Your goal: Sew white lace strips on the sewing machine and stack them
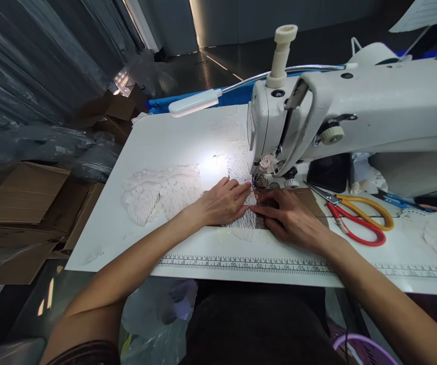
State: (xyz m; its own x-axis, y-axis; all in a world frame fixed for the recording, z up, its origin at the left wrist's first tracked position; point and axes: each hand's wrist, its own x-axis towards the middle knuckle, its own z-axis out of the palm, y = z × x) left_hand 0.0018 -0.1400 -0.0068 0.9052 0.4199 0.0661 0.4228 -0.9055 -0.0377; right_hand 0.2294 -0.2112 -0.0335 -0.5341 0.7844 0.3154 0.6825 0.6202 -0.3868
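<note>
My left hand point(224, 201) rests on a strip of white lace point(244, 230), its bent fingertips pressing the lace beside the presser foot of a white sewing machine point(267, 121). From the other side, my right hand point(290, 215) has its finger and thumb at the lace's right edge, just in front of the foot. The closed fingers hide part of the lace under them. More gathered white lace point(161, 190) spreads to the left of my left hand. A brown plate point(312, 203) lies under the machine head and partly under my right hand.
Scissors with red and orange handles point(355, 215) lie right of my right hand. Blue-handled snips point(397, 200) sit farther right. A lamp point(195, 103) lights the white table point(108, 223), which has a ruler point(241, 263) along its front edge. Cardboard boxes point(24, 192) stand left.
</note>
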